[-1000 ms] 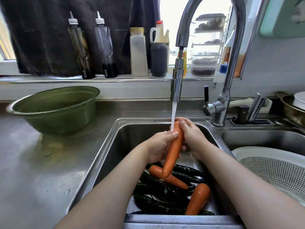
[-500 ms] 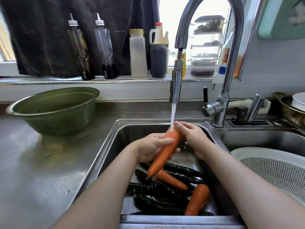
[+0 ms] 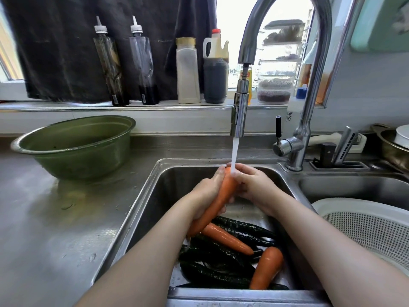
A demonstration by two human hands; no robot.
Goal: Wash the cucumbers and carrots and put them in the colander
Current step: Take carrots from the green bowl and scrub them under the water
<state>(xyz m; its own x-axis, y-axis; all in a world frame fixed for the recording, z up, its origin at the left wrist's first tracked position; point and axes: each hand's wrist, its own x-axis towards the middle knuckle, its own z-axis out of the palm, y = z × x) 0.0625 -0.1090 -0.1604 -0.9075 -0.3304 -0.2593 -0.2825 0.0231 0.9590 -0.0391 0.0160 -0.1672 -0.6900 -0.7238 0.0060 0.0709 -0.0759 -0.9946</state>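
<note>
Rinsing a carrot (image 3: 223,196) under the tap (image 3: 238,120), you grip it, left hand (image 3: 204,196) and right hand (image 3: 256,187) fingers (image 3: 243,169) curled; colander (image 3: 332,203) likely next.

Single head-worn wide-angle view, close above the near edge of the sink (image 3: 152,202), looking forward and down, facing the far window ledge (image 3: 66,106).

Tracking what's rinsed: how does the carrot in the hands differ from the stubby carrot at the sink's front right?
The held orange carrot is gripped by left hand and right hand under the tap stream; the stubby orange carrot lies untouched among dark cucumbers. The held one looks longer, slimmer. Both are orange.
</note>
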